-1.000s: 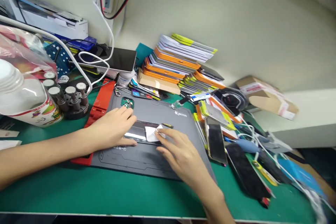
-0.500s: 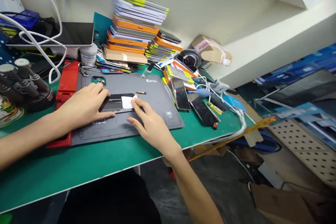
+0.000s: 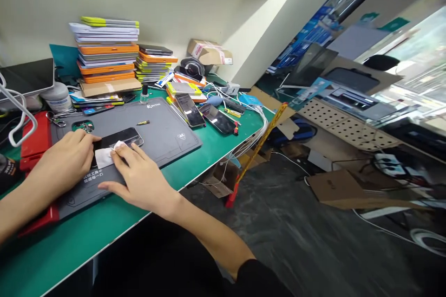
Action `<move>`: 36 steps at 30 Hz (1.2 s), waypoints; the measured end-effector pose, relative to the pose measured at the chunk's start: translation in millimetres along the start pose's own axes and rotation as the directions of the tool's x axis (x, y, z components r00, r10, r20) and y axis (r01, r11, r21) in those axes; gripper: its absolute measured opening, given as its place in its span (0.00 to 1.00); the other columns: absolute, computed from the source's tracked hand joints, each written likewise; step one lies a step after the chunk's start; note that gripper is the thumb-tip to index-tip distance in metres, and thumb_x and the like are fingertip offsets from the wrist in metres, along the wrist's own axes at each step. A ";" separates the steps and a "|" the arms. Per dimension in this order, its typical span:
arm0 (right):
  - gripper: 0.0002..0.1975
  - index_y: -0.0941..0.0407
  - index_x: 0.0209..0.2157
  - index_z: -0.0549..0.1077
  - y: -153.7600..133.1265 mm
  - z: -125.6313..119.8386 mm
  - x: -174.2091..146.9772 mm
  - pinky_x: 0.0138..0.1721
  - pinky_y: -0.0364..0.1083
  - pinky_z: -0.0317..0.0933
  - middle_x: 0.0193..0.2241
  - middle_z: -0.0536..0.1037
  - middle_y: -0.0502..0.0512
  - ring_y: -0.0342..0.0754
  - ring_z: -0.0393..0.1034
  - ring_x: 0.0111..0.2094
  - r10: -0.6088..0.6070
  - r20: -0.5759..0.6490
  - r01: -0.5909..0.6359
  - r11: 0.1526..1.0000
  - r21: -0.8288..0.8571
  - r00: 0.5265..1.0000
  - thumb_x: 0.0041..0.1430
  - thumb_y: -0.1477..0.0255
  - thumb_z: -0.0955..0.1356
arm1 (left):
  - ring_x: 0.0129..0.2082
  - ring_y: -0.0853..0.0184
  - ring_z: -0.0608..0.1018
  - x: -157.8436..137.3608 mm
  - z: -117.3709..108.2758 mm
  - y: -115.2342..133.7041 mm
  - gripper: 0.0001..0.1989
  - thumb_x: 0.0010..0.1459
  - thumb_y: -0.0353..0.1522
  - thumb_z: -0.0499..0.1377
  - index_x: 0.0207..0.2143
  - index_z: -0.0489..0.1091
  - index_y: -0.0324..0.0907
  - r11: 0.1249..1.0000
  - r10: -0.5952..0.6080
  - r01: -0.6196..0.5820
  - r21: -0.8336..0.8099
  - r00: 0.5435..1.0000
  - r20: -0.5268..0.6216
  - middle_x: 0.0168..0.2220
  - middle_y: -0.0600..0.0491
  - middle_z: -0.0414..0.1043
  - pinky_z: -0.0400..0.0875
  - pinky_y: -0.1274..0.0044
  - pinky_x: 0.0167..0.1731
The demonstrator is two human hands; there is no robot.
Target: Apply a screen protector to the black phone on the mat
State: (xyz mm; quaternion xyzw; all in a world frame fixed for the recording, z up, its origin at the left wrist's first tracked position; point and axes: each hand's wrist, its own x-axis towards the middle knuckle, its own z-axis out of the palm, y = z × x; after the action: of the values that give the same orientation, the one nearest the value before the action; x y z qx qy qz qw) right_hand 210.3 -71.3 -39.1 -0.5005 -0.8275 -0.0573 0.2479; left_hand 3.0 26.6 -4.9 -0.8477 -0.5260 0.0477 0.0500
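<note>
A dark-screened smartphone [image 3: 117, 137] lies flat on the grey work mat [image 3: 170, 125]. My left hand [image 3: 71, 160] is closed around the phone's left end, which its fingers partly cover. With my right hand [image 3: 141, 174] I press a folded white wipe [image 3: 103, 158] onto the phone's near side; my fingertips pinch and cover part of the wipe. A small brass-and-black tool tip [image 3: 143, 123] rests on the mat beyond the phone. Above my left hand, a recess [image 3: 82, 125] in the mat contains tiny parts.
At the mat's left end is a red holder [image 3: 36, 139]. A small glass bottle [image 3: 144, 95] stands at the back edge. Stacked boxes [image 3: 108, 51] rise behind. More phones [image 3: 218, 118], a blue air blower [image 3: 214, 100] and cables lie to the right, near the green table's edge.
The camera has turned to the right, so the bench appears further left. My right hand has slid the wipe along the phone toward my left hand, which stays on the phone.
</note>
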 end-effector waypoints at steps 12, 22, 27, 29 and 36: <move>0.36 0.72 0.68 0.70 30.3 1.9 11.9 0.80 0.57 0.43 0.61 0.73 0.69 0.58 0.66 0.67 0.150 0.038 -0.150 0.989 -0.004 0.988 0.79 0.53 0.62 | 0.64 0.82 0.71 -11.1 -16.2 9.4 0.31 0.62 0.43 0.58 0.66 0.57 0.55 0.998 -0.067 0.066 0.021 0.997 0.029 0.62 0.56 0.66 0.83 0.74 0.75; 0.29 0.67 0.61 0.77 30.3 3.0 -25.7 0.74 0.56 0.60 0.61 0.76 0.65 0.57 0.71 0.65 0.146 -0.124 -0.129 0.982 0.137 0.981 0.82 0.58 0.59 | 0.58 0.86 0.71 -12.8 -13.3 10.1 0.35 0.59 0.51 0.59 0.64 0.60 0.47 0.997 -0.036 0.034 -0.071 0.999 -0.029 0.58 0.54 0.68 0.82 0.82 0.70; 0.27 0.67 0.67 0.73 44.5 9.5 -23.0 0.74 0.58 0.58 0.66 0.73 0.63 0.57 0.68 0.69 0.138 -0.139 -0.116 0.981 0.154 0.981 0.83 0.62 0.58 | 0.60 0.86 0.72 -12.9 -8.9 9.7 0.37 0.58 0.54 0.58 0.63 0.62 0.44 0.990 -0.030 0.024 -0.138 0.999 -0.038 0.58 0.53 0.70 0.82 0.79 0.74; 0.30 0.69 0.69 0.70 47.2 14.5 -22.7 0.76 0.60 0.55 0.70 0.68 0.64 0.59 0.64 0.71 0.096 -0.093 -0.082 0.987 0.141 0.991 0.83 0.61 0.57 | 0.61 0.85 0.72 -13.3 -5.9 9.9 0.38 0.57 0.56 0.58 0.62 0.63 0.43 0.984 -0.044 0.038 -0.174 0.999 -0.031 0.58 0.53 0.70 0.81 0.77 0.76; 0.46 0.73 0.74 0.62 63.4 23.6 -4.6 0.77 0.64 0.52 0.75 0.57 0.68 0.62 0.54 0.77 0.037 0.108 -0.051 0.991 0.127 0.993 0.81 0.47 0.49 | 0.67 0.82 0.69 -16.1 1.2 11.0 0.41 0.56 0.59 0.54 0.64 0.61 0.44 0.956 -0.045 0.033 -0.291 0.998 -0.033 0.63 0.52 0.66 0.77 0.73 0.82</move>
State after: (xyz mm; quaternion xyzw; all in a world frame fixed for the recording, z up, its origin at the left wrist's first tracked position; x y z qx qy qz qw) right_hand 258.1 -35.6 -71.5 -0.5038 -0.8302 0.0285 0.2368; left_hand 5.4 7.4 -7.1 -0.8360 -0.5429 -0.0478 -0.0635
